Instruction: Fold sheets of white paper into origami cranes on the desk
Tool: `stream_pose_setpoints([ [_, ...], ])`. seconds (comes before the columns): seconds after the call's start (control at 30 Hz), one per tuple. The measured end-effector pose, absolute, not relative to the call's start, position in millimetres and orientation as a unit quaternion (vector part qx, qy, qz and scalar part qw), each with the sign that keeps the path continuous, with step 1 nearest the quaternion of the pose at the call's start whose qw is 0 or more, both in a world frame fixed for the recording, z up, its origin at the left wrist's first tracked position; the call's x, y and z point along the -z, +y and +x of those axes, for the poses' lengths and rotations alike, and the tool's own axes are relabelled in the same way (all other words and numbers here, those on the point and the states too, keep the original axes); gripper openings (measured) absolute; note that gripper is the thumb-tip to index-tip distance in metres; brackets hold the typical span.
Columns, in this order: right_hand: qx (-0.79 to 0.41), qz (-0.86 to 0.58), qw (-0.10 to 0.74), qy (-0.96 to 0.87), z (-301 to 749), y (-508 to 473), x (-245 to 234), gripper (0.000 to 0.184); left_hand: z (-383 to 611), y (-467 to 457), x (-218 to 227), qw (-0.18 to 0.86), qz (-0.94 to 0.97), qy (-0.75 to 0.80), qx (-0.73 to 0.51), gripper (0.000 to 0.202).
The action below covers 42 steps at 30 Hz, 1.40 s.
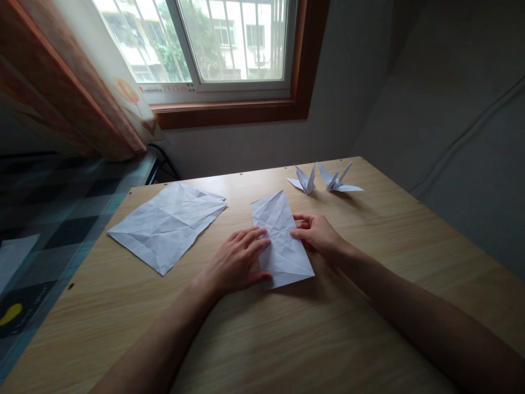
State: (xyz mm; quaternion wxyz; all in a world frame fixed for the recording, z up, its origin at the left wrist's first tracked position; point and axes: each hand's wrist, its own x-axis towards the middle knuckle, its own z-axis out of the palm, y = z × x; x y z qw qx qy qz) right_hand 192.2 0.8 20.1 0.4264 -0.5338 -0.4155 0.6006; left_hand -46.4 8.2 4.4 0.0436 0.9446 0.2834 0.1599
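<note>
A white sheet of paper folded into a long rectangle [282, 241] lies on the wooden table [311, 339]. My left hand [238, 262] rests flat on its left edge, fingers stretched out and pressing the paper down. My right hand [318, 234] touches the right edge with thumb and fingers pinched on the paper's border. A second creased white sheet [167, 225] lies unfolded to the left, untouched.
Two finished white paper cranes [307, 180] [337, 179] stand near the table's far edge. A window [213, 44] with a brown sill and a curtain [82, 82] is behind. A checkered surface [49, 219] lies left of the table. A grey wall runs along the right.
</note>
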Motion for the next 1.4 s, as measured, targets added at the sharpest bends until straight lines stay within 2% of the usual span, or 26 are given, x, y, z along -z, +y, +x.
stream_pose_setpoints([
  [0.1, -0.613, -0.499, 0.453, -0.412, 191.4, -0.5, -18.4, 0.03, -47.8, 8.2, -3.4, 0.045, 0.925, 0.305, -0.22, 0.058],
  [0.2, -0.609, -0.499, 0.453, -0.417, 193.4, -1.2, -15.3, 0.022, -50.1, 9.4, -0.9, 0.049, 0.906, 0.321, -0.271, 0.056],
  [0.43, -0.589, -0.496, 0.393, -0.503, 200.9, 0.7, -13.0, 0.02, -52.6, 12.1, 2.0, 0.004, 0.861, 0.354, -0.365, 0.087],
  [0.5, -0.578, -0.503, 0.397, -0.505, 201.2, 1.0, -15.5, 0.025, -52.4, 11.7, 1.0, -0.011, 0.872, 0.334, -0.359, 0.089],
  [0.63, -0.555, -0.546, 0.408, -0.477, 201.7, -0.3, -20.0, 0.055, -50.8, 10.9, -2.1, -0.001, 0.933, 0.235, -0.271, 0.086],
  [0.7, -0.557, -0.563, 0.401, -0.461, 202.5, -1.1, -19.7, 0.059, -48.8, 9.7, -3.6, 0.002, 0.949, 0.193, -0.251, 0.087],
  [0.77, -0.57, -0.566, 0.39, -0.451, 203.2, -1.2, -17.3, 0.058, -45.6, 7.2, -4.4, -0.007, 0.951, 0.17, -0.258, 0.076],
  [0.87, -0.567, -0.549, 0.378, -0.484, 203.9, -0.9, -12.5, 0.05, -39.6, 1.5, -4.6, -0.02, 0.953, 0.135, -0.272, 0.028],
  [0.93, -0.528, -0.546, 0.374, -0.532, 205.9, -2.0, -11.5, 0.044, -36.1, -1.8, -4.8, -0.026, 0.957, 0.116, -0.266, 0.014],
  [1.0, -0.436, -0.545, 0.377, -0.609, 210.2, -6.1, -12.8, 0.046, -34.0, -3.7, -5.5, -0.038, 0.961, 0.117, -0.249, 0.017],
  [1.1, -0.245, -0.451, 0.345, -0.786, 218.5, -19.6, -14.2, 0.064, -33.0, -5.0, -7.2, -0.071, 0.963, 0.135, -0.223, 0.022],
  [1.17, -0.157, -0.358, 0.274, -0.879, 221.8, -31.2, -10.9, 0.074, -33.0, -5.8, -8.2, -0.093, 0.962, 0.145, -0.213, 0.022],
  [1.23, -0.076, -0.32, 0.234, -0.915, 222.2, -41.4, -3.8, 0.063, -33.1, -7.0, -9.0, -0.1, 0.961, 0.156, -0.207, 0.023],
  [1.33, -0.007, -0.325, 0.217, -0.92, 219.2, -50.5, 7.5, 0.023, -33.5, -8.6, -8.4, -0.08, 0.959, 0.165, -0.218, 0.023],
  [1.4, 0.002, -0.348, 0.235, -0.907, 216.7, -53.0, 11.6, 0.014, -34.1, -9.0, -6.2, -0.056, 0.952, 0.174, -0.245, 0.019],
])
